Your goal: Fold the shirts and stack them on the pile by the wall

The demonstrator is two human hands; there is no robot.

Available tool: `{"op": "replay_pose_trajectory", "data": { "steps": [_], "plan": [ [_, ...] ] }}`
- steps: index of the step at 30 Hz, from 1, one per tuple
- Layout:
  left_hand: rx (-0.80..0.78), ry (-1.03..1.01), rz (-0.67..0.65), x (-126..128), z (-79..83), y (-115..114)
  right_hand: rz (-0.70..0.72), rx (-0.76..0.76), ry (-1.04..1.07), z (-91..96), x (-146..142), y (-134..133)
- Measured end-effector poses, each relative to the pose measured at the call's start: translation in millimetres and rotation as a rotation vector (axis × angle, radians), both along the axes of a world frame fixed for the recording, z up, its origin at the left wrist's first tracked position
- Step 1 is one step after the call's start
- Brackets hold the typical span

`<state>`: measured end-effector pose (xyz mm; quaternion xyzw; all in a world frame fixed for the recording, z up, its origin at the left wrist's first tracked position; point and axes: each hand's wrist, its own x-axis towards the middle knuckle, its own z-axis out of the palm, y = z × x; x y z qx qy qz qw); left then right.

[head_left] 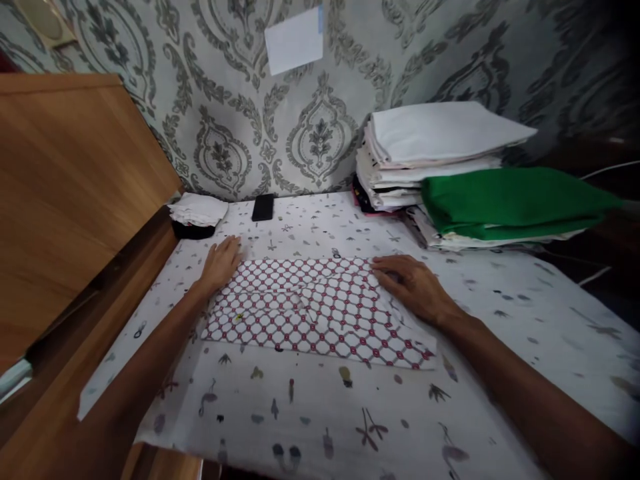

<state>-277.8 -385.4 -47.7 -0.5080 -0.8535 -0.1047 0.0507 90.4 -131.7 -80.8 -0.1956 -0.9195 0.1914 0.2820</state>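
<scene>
A folded piece of patterned cloth (280, 331), white with a grey lattice and red dots, lies flat in front of me, with a folded-over flap on its right half. My left hand (223, 262) rests at its upper left edge, fingers stretched out and flat. At the upper right corner, my right hand (415, 285) touches the cloth with its fingers extended and its thumb lower down. Neither hand lifts the cloth. What lies under the right palm is hidden.
A printed white sheet (300, 427) covers the surface. Behind on the right stand a stack of folded white cloths (445, 133) and a green folded cloth (515, 200) on another pile. A black phone-like object (263, 207), a small cloth bundle (199, 209) and a wooden panel (65, 193) are beyond my left hand.
</scene>
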Motion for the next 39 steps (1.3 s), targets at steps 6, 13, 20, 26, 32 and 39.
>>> {"op": "replay_pose_trajectory", "data": {
  "steps": [6,13,20,26,32,39],
  "plan": [
    [0.151,-0.151,-0.559,91,9.3,-25,-0.012,-0.043,0.002,-2.9,0,1],
    [-0.036,-0.104,-0.642,134,-8.5,-45,0.048,0.013,-0.028,21.3,-11,-26],
    [-0.169,-0.061,-0.616,127,-13.3,-28,0.393,0.031,-0.204,33.4,-90,-105],
    [-0.257,-0.116,-0.483,109,-0.2,-22,0.341,0.08,-0.276,2.3,-114,-127],
    [-0.418,-0.292,-0.247,78,13.3,-30,0.39,0.153,-0.315,0.6,-109,-126],
    [-0.334,-0.28,-0.207,61,9.0,-37,0.417,0.172,-0.354,4.9,-109,-130]
  ]
}}
